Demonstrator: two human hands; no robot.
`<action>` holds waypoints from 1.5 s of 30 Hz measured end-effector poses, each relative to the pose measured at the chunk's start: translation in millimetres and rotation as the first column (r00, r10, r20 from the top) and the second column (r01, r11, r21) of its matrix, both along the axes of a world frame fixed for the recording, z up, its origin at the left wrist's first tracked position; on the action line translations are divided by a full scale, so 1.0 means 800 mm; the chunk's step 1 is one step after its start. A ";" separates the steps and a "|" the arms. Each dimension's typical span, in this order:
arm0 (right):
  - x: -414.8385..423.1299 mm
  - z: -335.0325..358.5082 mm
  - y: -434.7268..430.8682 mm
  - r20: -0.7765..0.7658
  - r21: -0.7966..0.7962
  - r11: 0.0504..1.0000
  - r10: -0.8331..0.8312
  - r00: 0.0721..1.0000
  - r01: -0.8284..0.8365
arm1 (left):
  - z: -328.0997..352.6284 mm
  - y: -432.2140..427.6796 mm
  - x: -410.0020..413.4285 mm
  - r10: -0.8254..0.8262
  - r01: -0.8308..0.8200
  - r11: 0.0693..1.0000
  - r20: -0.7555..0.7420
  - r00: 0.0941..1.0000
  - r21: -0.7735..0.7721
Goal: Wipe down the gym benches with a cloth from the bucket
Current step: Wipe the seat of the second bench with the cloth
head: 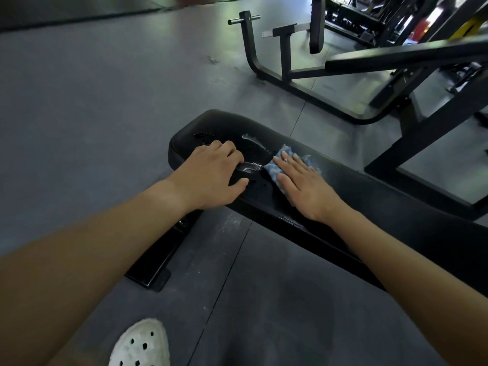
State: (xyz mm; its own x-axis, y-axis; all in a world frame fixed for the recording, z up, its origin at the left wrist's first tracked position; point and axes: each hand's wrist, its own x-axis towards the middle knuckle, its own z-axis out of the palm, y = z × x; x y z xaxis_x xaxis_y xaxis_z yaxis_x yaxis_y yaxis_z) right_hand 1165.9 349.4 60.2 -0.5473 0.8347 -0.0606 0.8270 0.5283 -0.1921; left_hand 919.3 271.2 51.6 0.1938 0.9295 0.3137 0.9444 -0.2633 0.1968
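A black padded flat bench (pixel 369 207) runs from the centre toward the lower right, with wet streaks and droplets near its far end. My right hand (pixel 303 184) lies flat with straight fingers on a blue and white cloth (pixel 276 170), pressing it onto the pad. My left hand (pixel 211 173) rests on the bench's end beside the wet patch, its fingers loosely bent and holding nothing. No bucket is in view.
A black steel frame (pixel 285 72) of another gym machine stands behind the bench, its beams reaching to the right. Grey rubber floor (pixel 92 101) spreads to the left. The bench's foot bar (pixel 153 265) lies on the floor below, and a white perforated shoe (pixel 141 344) shows at the bottom.
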 end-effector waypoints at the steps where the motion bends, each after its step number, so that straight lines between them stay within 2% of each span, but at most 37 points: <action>1: 0.007 0.000 0.010 0.000 0.002 1.000 -0.013 1.000 0.013 | -0.001 0.000 0.001 0.000 0.000 1.000 -0.003 1.000 0.001; 4: 0.032 0.001 0.054 0.013 0.016 0.982 -0.190 0.982 0.190 | -0.001 -0.001 0.003 0.004 -0.004 1.000 -0.015 1.000 -0.004; 7: 0.054 0.004 0.079 0.019 0.010 0.922 -0.387 0.922 0.387 | 0.003 -0.002 0.014 -0.029 0.029 1.000 -0.012 1.000 0.011; 13: 0.063 0.006 0.076 0.038 0.025 0.855 -0.518 0.854 0.518 | 0.014 -0.006 0.059 -0.192 0.192 0.981 -0.006 0.981 0.040; 18: 0.066 -0.002 0.031 0.031 0.015 0.943 -0.334 0.942 0.333 | 0.016 0.002 0.090 -0.279 0.280 0.959 -0.037 0.960 0.033; 25: 0.124 -0.001 -0.052 0.025 -0.017 0.990 -0.140 0.990 0.140 | 0.009 0.007 0.126 -0.228 0.232 0.972 -0.093 0.969 0.044; 28: 0.161 -0.001 -0.048 0.020 -0.012 0.983 -0.182 0.983 0.182 | 0.009 0.008 0.135 -0.198 0.201 0.979 -0.076 0.977 0.036; 33: 0.217 -0.005 -0.021 0.025 0.000 0.927 -0.376 0.926 0.376 | 0.007 0.000 0.143 -0.163 0.164 0.986 -0.064 0.985 0.016; 35: 0.221 -0.007 -0.018 0.025 0.007 0.900 -0.437 0.899 0.437 | 0.002 -0.006 0.148 -0.138 0.139 0.990 -0.041 0.990 0.013; 38: 0.204 -0.006 -0.028 0.051 0.024 0.880 -0.475 0.879 0.474 | -0.007 -0.014 0.157 -0.089 0.091 0.996 -0.098 0.991 0.013; 41: 0.163 0.001 -0.052 0.061 0.000 0.926 -0.376 0.924 0.377 | -0.009 -0.017 0.162 -0.060 0.062 0.998 -0.124 0.990 0.010; 45: 0.106 -0.006 -0.109 0.026 0.017 0.994 -0.104 0.994 0.104 | 0.003 -0.019 0.171 -0.031 0.027 0.999 -0.187 0.982 -0.027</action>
